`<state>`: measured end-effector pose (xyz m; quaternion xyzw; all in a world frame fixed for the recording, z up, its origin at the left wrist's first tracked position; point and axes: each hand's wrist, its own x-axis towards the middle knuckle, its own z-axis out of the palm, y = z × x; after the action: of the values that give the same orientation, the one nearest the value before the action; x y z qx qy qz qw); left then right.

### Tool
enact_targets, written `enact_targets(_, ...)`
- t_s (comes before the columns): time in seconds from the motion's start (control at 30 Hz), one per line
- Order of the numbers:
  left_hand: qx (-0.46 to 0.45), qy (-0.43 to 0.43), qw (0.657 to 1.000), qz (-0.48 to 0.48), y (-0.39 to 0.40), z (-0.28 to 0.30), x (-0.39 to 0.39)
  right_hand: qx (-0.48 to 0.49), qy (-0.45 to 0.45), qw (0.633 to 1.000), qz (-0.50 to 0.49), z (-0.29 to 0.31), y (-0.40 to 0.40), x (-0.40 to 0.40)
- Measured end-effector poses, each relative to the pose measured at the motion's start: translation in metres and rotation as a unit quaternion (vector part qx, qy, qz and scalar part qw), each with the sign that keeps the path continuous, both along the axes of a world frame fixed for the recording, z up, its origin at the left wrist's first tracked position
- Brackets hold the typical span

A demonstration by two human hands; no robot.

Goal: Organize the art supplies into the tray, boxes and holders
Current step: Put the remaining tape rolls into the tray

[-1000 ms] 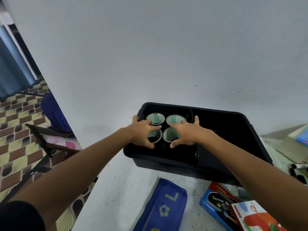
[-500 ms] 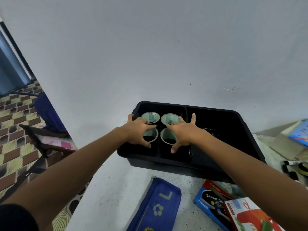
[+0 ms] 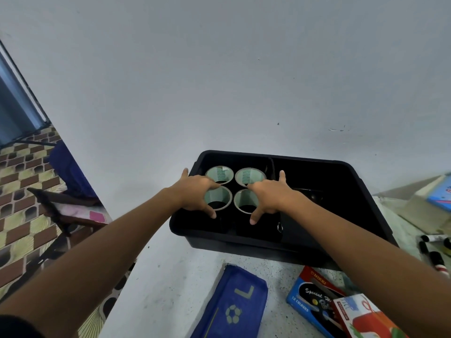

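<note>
A black tray (image 3: pixel 341 164) stands on the white table against the wall. In its left part stand several black round holders with pale green insides, packed in a square. My left hand (image 3: pixel 195 193) grips the near-left holder (image 3: pixel 218 200), thumb at its front, fingers between the holders. The near-right holder (image 3: pixel 245 203) is gripped the same way by my right hand (image 3: pixel 273 196). The two far holders (image 3: pixel 219 173) (image 3: pixel 249 175) are partly covered by my fingertips. The tray's right part looks dark and its contents are unclear.
A blue zip pouch (image 3: pixel 234 306), a blue crayon box (image 3: pixel 310 298) and a red-and-white box (image 3: pixel 366 320) lie in front of the tray. Black markers (image 3: pixel 434 252) and a cardboard box (image 3: pixel 424 208) sit at the right. The table edge drops off left, beside a chair (image 3: pixel 68 206).
Both hands stay on the holders in the tray. My thumbs have spread a little further toward me around the two near holders.
</note>
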<state>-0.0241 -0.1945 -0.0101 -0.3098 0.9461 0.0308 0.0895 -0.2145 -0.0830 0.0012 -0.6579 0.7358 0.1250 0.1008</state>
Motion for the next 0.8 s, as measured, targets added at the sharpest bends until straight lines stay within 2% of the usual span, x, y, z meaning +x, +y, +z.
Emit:
enact_targets(0.2,0.015,0.026,0.999,0.012,0.008,-0.006,0.006,0.007,0.005,1.0,-0.014,-0.002,0.003,0.004)
enact_targets(0.47,-0.029,-0.008,0.999,0.02,0.03,-0.003,0.004,-0.01,0.056,0.998,-0.007,0.001,0.012,0.014)
enact_targets(0.57,-0.041,0.015,0.999,0.03,0.041,0.0,0.001,-0.033,-0.015,0.999,0.005,0.006,0.021,0.011)
enact_targets(0.63,-0.026,0.073,0.997,0.016,0.054,0.004,-0.003,-0.088,-0.116,0.989,0.006,0.01,0.032,0.006)
enact_targets(0.7,0.003,0.148,0.988,-0.041,0.072,0.011,-0.006,-0.161,-0.182,0.97,0.018,0.016,0.049,-0.003)
enact_targets(0.8,0.01,0.217,0.966,-0.14,0.106,0.028,-0.016,-0.246,-0.181,0.95,0.062,0.026,0.085,-0.021)
